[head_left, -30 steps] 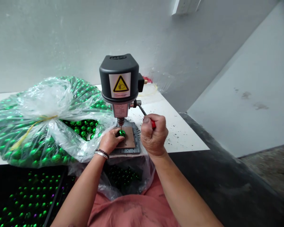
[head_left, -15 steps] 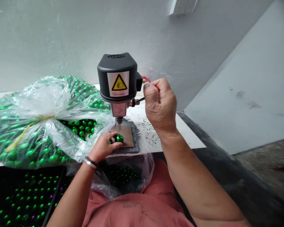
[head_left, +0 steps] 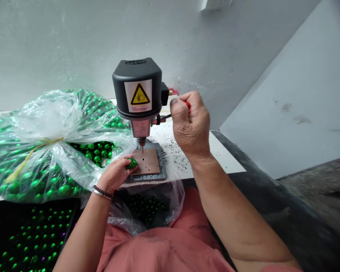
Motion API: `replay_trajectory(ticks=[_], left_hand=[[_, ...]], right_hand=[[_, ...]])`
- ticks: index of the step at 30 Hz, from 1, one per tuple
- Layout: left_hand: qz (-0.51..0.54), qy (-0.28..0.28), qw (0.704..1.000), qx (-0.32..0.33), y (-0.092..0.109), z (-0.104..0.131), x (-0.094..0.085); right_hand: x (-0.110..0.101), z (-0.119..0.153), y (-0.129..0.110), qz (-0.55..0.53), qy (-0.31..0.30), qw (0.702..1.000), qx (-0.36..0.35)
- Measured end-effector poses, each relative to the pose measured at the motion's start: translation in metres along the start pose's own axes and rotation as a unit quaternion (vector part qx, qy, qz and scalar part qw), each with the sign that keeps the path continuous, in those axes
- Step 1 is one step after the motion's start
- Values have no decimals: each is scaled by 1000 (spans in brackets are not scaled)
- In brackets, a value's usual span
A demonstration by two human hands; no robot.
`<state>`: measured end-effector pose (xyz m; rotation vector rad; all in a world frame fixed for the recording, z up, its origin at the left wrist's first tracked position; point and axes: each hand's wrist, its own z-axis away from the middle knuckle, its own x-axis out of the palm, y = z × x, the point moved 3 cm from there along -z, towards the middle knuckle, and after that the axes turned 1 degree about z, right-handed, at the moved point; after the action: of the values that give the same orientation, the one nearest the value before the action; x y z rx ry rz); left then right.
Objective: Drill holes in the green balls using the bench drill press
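A shiny green ball (head_left: 132, 163) is held in the fingers of my left hand (head_left: 117, 172), at the left edge of a brown board (head_left: 150, 162). The board has a small dark-rimmed hole and lies on the grey base (head_left: 162, 166) of a bench drill press (head_left: 138, 90). Above the hole hangs the thin drill bit (head_left: 143, 149), apart from the ball. My right hand (head_left: 191, 124) is closed round the red knob (head_left: 188, 106) of the drill's lever, right of the black motor housing.
A large clear plastic bag (head_left: 59, 151) full of green balls lies on the left of the white table (head_left: 223, 162). Dark shavings are scattered right of the drill. An open bag (head_left: 177, 200) with green balls sits below the table edge. A dark tray (head_left: 70, 219) holds more balls.
My left hand and the green ball have moved left, off the middle of the board, uncovering the hole. My right hand stays on the lever knob.
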<state>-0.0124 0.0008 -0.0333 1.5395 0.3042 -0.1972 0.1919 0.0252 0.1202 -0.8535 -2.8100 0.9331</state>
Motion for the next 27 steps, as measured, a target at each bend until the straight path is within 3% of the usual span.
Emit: replay_trajectory(ticks=[4, 7, 11, 19, 27], left_hand=[[117, -50, 989, -80, -1, 2, 6], [-16, -15, 999, -42, 3, 1, 8], [-169, 12, 985, 25, 9, -5, 15], [-188, -2, 982, 7, 2, -17, 23], [-256, -12, 966, 22, 14, -20, 26]], right_hand=[[-1, 2, -1, -17, -10, 1000, 17], [-1, 1, -1, -27, -18, 999, 20], [-1, -3, 0, -17, -30, 999, 13], [1, -19, 2, 10, -66, 997, 30], [8, -44, 4, 41, -116, 988, 90]])
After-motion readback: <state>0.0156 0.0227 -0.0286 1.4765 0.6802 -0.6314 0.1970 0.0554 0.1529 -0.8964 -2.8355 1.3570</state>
